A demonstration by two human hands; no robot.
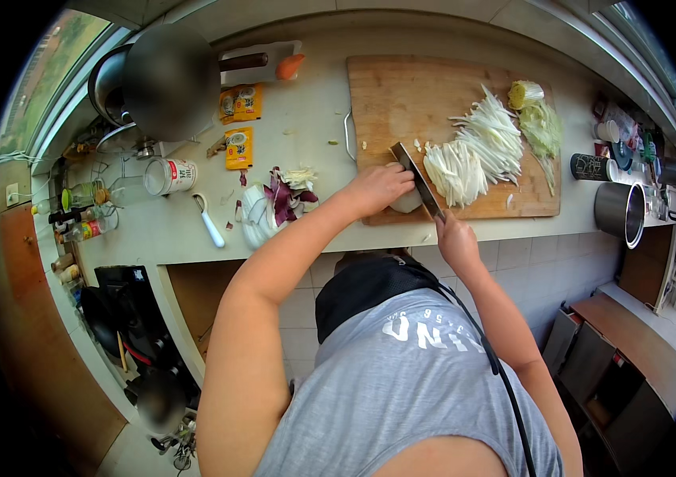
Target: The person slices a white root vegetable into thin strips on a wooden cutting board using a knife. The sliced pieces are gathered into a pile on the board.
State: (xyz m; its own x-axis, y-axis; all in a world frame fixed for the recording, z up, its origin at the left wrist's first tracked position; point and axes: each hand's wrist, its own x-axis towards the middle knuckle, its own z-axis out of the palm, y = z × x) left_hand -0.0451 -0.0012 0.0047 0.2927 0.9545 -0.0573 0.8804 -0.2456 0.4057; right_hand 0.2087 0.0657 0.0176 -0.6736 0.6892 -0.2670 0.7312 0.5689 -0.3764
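Note:
My left hand (384, 186) presses with curled fingers on a pale vegetable piece (407, 203), partly hidden under the fingers, on the wooden cutting board (400, 101). Gripped by the handle in my right hand (458, 239) is a kitchen knife (427, 194), its blade slanting along the right side of that piece, close to my left fingers. Just right of the blade lies a heap of white vegetable strips (456, 173). A second, looser heap of strips (493, 134) fans out behind it. Pale green leaves (540, 128) and a yellowish cut vegetable end (525, 94) rest at the board's right.
Left of the board are vegetable scraps with purple peelings (281, 203), a white-handled peeler (210, 222), two yellow packets (239, 148) and a plastic jar (171, 176). A white tray (284, 53) holds an orange item. At right stands a steel pot (618, 208).

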